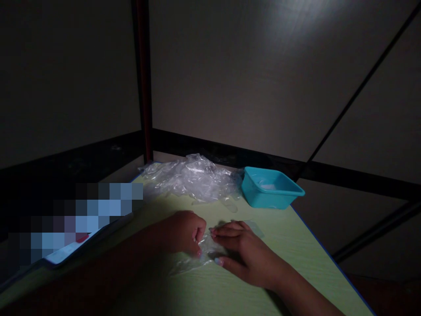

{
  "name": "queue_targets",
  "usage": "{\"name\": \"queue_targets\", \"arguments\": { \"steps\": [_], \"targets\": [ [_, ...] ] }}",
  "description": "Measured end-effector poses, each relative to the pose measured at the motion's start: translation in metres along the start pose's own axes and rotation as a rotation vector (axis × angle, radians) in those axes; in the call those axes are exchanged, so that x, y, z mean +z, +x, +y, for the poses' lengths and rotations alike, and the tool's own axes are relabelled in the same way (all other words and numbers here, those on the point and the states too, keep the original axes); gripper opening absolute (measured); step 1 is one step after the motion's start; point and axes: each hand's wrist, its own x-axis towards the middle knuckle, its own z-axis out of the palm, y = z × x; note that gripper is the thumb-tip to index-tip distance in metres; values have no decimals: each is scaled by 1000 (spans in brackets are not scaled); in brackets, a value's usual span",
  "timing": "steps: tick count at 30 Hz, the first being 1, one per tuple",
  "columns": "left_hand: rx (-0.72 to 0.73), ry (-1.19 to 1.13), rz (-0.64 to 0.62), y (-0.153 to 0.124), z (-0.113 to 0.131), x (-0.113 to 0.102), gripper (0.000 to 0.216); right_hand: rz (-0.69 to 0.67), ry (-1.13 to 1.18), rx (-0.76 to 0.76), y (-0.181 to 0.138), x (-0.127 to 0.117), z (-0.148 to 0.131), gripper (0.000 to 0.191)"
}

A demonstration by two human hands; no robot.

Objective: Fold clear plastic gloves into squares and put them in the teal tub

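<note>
A clear thin plastic glove point(204, 252) lies on the pale green table point(296, 245) between my hands. My left hand point(184, 231) is curled, its fingertips pinching the glove's edge. My right hand point(240, 250) lies mostly flat on the glove, its fingers pointing left and pressed together against the plastic near the left fingertips. The light is dim and the glove's outline is hard to follow.
A heap of crumpled clear plastic gloves point(192, 177) sits at the back of the table. To its right stands a turquoise tub point(271, 188). A flat object point(70, 250) with a blurred-out patch lies at the left. Dark walls and a post point(144, 83) rise behind.
</note>
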Motion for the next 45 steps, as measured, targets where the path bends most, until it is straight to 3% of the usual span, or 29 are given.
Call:
{"name": "queue_targets", "arguments": {
  "steps": [7,13,18,21,27,33,41,45],
  "targets": [
    [145,275,163,2,-6,-3,49,22,7,0,0,1,-1,44],
    [186,215,25,3,-16,-7,74,18,46,9,-1,1,2,46],
    [204,203,14,3,-21,-8,71,-37,71,28,-2,2,7,49],
    [198,196,7,3,-21,-8,70,2,64,35,-2,4,11,50],
    [178,177,3,3,-20,-8,69,-31,3,64,0,8,15,64],
    [161,174,-13,3,-20,-8,70,-134,-30,24,2,11,11,58],
    [163,200,-26,5,-29,-5,72,-161,-41,43,1,15,15,57],
    [203,217,18,4,-21,-8,59,-165,-48,37,-1,16,16,58]
  ]
}}
